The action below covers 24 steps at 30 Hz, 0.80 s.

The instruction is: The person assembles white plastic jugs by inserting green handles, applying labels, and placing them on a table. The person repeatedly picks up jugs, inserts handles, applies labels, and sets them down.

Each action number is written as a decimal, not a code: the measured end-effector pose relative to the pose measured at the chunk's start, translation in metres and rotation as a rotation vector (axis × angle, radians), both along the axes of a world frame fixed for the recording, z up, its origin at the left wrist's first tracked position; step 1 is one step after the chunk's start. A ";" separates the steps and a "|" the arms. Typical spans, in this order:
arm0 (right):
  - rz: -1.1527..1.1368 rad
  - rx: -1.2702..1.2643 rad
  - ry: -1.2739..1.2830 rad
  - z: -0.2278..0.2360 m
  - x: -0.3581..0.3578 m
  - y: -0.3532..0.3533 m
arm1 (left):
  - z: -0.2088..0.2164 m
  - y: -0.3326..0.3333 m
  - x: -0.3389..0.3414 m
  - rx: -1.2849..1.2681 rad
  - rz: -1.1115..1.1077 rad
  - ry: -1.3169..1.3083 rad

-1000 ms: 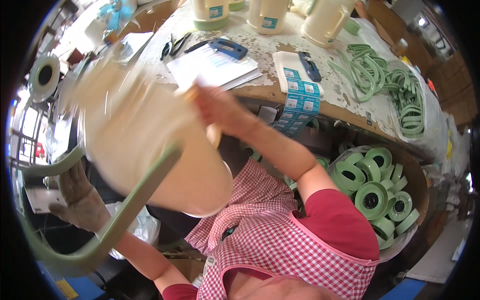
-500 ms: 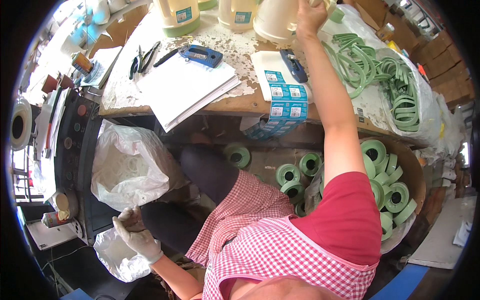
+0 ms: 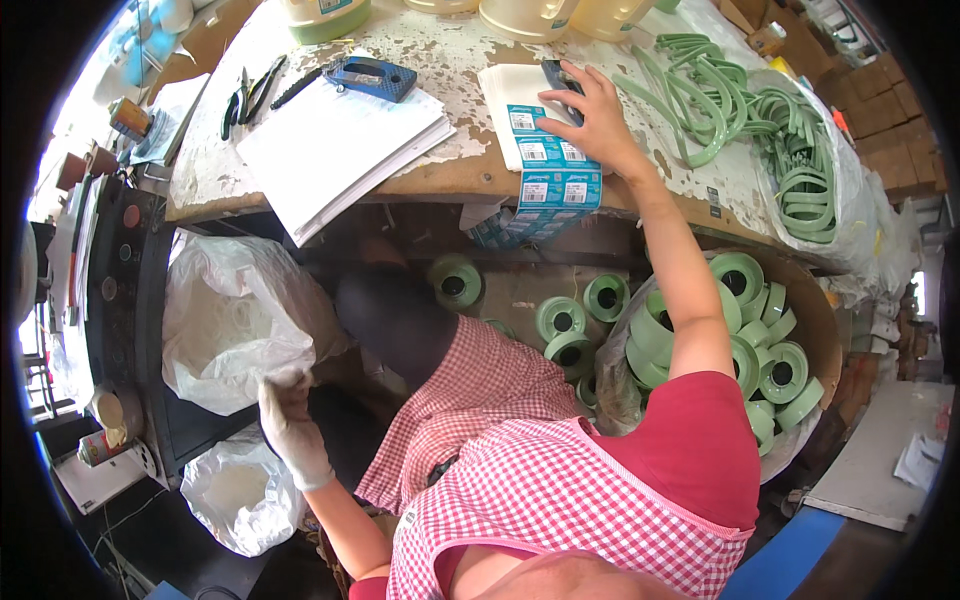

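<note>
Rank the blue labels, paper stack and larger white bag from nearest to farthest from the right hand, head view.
1. Blue labels: at the right hand.
2. Paper stack: left, on the table.
3. Larger white bag: farther left, lower down.

Chipped table (image 3: pixel 440 52): papers (image 3: pixel 340 150), pliers (image 3: pixel 240 106), labels (image 3: pixel 533 151), jugs (image 3: pixel 525 18).

Surface finishes: glossy plastic, worn paint, matt cloth

Far table (image 3: pixel 455 50): wood, paint flaked, rough. Label strip (image 3: pixel 545 188): paper, smooth, slight sheen. Paper stack (image 3: pixel 345 150), left: smooth, matt. Looped straps (image 3: pixel 810 200), far right: plastic, smooth, glossy. Flanged rings (image 3: pixel 797 398), right: moulded plastic, glossy. Bag (image 3: pixel 195 365), left: thin plastic film, crinkled, shiny. Apron (image 3: pixel 570 490), near: woven cloth, matt.
</note>
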State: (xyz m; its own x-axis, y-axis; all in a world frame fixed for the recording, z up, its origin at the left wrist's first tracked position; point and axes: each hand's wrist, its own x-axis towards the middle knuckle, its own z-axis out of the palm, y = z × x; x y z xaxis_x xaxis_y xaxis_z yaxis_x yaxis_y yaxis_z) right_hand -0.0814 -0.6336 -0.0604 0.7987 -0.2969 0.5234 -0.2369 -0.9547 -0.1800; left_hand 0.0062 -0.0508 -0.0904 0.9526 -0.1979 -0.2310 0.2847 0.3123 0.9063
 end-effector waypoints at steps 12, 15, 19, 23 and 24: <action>-0.056 0.278 -0.028 -0.023 0.020 -0.028 | 0.032 -0.043 -0.039 0.114 -0.256 -0.167; -0.048 0.273 -0.080 -0.021 0.019 -0.023 | 0.029 -0.033 -0.045 0.140 -0.236 -0.142; 0.033 0.320 -0.148 -0.025 0.019 -0.031 | 0.023 -0.018 -0.050 0.176 -0.171 -0.100; 0.012 0.292 -0.072 -0.019 0.024 -0.036 | 0.014 -0.005 -0.056 0.142 -0.100 -0.081; 0.020 0.292 -0.019 -0.016 0.028 -0.042 | 0.014 -0.003 -0.058 0.139 -0.090 -0.084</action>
